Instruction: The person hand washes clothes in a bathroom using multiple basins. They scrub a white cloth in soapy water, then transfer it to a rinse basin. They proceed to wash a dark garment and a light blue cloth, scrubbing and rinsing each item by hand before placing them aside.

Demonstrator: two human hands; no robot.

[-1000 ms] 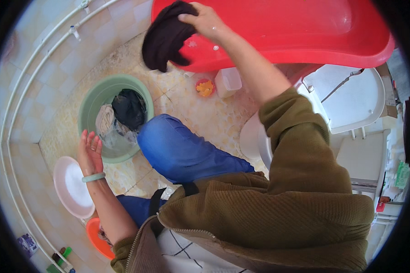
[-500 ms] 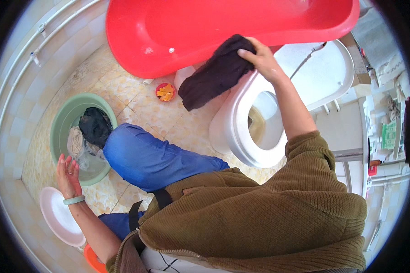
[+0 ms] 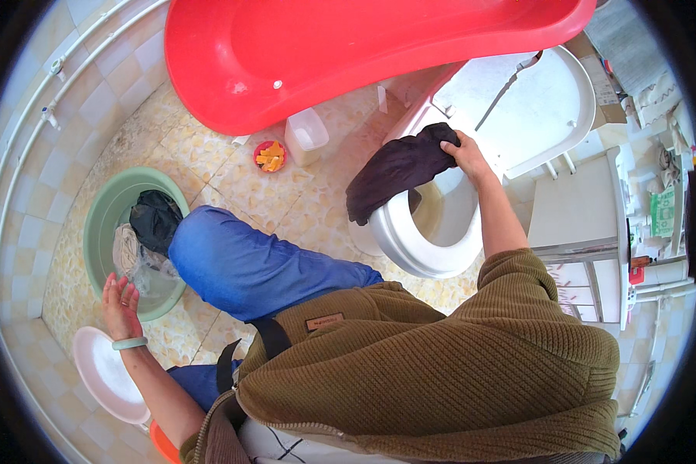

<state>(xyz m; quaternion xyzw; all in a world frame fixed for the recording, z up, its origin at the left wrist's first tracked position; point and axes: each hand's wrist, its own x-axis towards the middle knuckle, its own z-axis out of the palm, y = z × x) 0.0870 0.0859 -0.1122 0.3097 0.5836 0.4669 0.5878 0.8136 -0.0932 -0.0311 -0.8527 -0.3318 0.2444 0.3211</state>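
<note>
A dark purple-black cloth garment (image 3: 398, 168) hangs bunched from my right hand (image 3: 469, 155), its upper edge pinched between thumb and fingers. It droops across the left rim of a white tub-like fixture (image 3: 400, 246) with an oval opening, cloudy liquid inside and its lid (image 3: 533, 97) open. My left hand (image 3: 121, 308) is empty, fingers a little apart, by the near rim of a green basin (image 3: 100, 209). Inside that basin lie a black cloth (image 3: 155, 220), a beige cloth (image 3: 127, 246) and some clear plastic in water.
A red baby bathtub (image 3: 232, 69) spans the far side. Near it on the tiled floor stand a small red bowl of orange pieces (image 3: 271, 157) and a translucent container (image 3: 306, 138). A pink-white basin (image 3: 108, 379) sits at lower left; a white cabinet (image 3: 576, 201) stands right.
My right hand has come nearer and slightly right, bringing the dark garment from beside the bathtub to over the white fixture's rim. The left hand has barely moved.
</note>
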